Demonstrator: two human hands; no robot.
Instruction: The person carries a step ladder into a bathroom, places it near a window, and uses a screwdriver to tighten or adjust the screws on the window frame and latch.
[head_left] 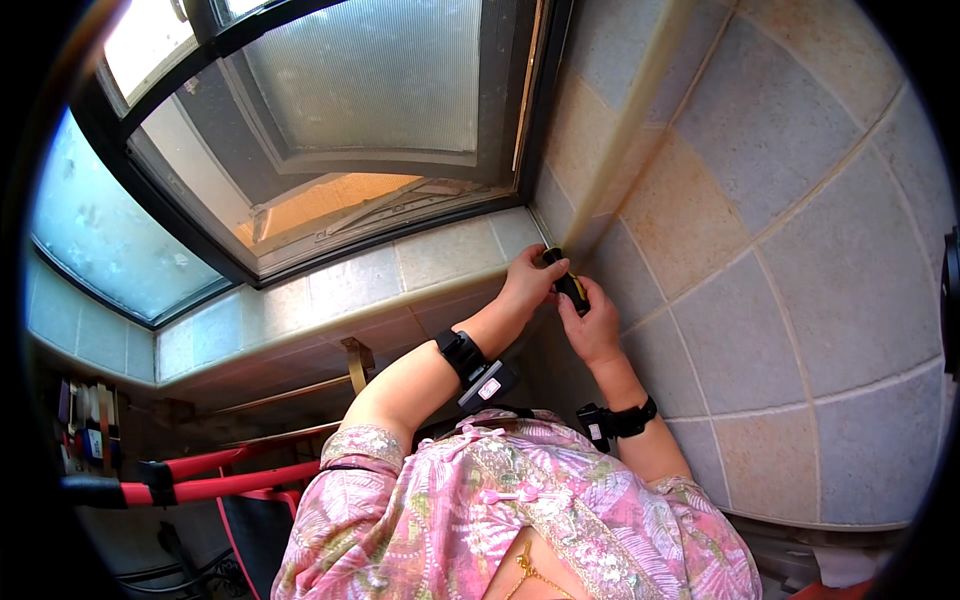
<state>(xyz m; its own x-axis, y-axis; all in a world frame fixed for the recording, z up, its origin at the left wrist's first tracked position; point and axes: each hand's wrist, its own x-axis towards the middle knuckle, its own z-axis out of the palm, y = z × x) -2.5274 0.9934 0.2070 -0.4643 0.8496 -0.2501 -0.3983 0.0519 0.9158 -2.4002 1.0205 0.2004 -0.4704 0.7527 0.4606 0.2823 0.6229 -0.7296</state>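
Note:
A screwdriver with a black and yellow handle [571,285] is held between my two hands at the corner of the window sill and the tiled wall. The fingers of my left hand [524,282] close round the upper part of the handle, near the sill's end. My right hand [594,323] grips its lower end from the right. The handle tilts with its top toward the window frame [524,190]. Its tip is too small and partly hidden, so what it touches cannot be made out.
An open window sash [365,90] with ribbed glass stands beyond the tiled sill [345,268]. A tiled wall [760,250] rises close on the right, with a pale vertical edge strip [625,130]. Red bars [215,488] and a brass-coloured bracket [357,362] lie at the left.

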